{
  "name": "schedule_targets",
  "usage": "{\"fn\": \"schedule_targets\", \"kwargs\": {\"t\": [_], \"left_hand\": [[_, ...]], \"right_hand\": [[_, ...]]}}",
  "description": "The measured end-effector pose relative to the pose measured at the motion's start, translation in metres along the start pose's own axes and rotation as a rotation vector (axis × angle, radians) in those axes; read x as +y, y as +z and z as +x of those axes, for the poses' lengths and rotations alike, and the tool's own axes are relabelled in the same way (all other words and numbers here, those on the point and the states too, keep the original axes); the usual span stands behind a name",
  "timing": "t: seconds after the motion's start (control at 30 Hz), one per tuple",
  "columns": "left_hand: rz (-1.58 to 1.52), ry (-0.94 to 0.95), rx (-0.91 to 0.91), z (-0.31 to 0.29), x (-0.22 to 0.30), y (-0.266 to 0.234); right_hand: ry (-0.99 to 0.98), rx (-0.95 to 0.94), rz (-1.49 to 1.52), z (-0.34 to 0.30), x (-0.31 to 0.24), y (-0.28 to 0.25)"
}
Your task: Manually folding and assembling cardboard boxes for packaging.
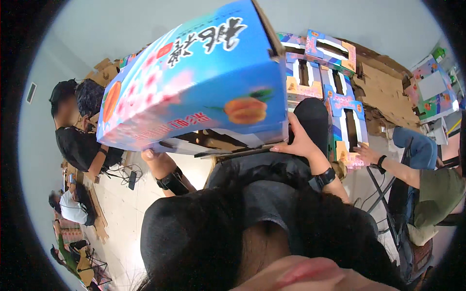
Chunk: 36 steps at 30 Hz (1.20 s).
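The left hand (151, 158) and right hand (302, 142) grip a cardboard box (179, 92) along its near edge, the right at a corner, over the lap (257, 169). Probably light and fairly stiff, it may dent if squeezed; corners seem the firmest hold.

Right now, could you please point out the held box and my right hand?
Held box (194, 82): head view, on its printed panel.
Right hand (302, 142): head view, on the hand's middle.
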<state>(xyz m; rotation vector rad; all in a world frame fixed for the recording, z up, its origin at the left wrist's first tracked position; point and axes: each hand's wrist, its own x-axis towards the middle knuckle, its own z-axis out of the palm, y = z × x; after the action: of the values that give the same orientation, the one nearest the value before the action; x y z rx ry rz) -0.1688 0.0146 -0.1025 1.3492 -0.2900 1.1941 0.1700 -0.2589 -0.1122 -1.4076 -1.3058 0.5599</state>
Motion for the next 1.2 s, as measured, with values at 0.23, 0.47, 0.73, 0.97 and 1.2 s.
{"fn": "schedule_targets", "kwargs": {"t": [0.23, 0.47, 0.73, 0.97, 1.2], "left_hand": [[-0.476, -0.084, -0.4, -0.02, -0.031, -0.09], [0.097, 0.231, 0.428, 0.032, -0.009, 0.011], [-0.1, 0.071, 0.101, 0.037, -0.04, 0.019], [-0.135, -0.023, 0.717, 0.038, -0.057, 0.032], [-0.097, 0.005, 0.694, 0.043, -0.05, 0.045]], "right_hand": [[0.063, 0.051, 0.069, 0.015, -0.019, -0.007], [-0.224, 0.19, -0.125, 0.032, -0.101, -0.049], [-0.314, 0.32, -0.271, 0.032, -0.131, -0.052], [-0.251, 0.229, -0.331, 0.04, -0.099, -0.052], [-0.252, 0.235, 0.194, 0.04, -0.066, -0.042]]}}
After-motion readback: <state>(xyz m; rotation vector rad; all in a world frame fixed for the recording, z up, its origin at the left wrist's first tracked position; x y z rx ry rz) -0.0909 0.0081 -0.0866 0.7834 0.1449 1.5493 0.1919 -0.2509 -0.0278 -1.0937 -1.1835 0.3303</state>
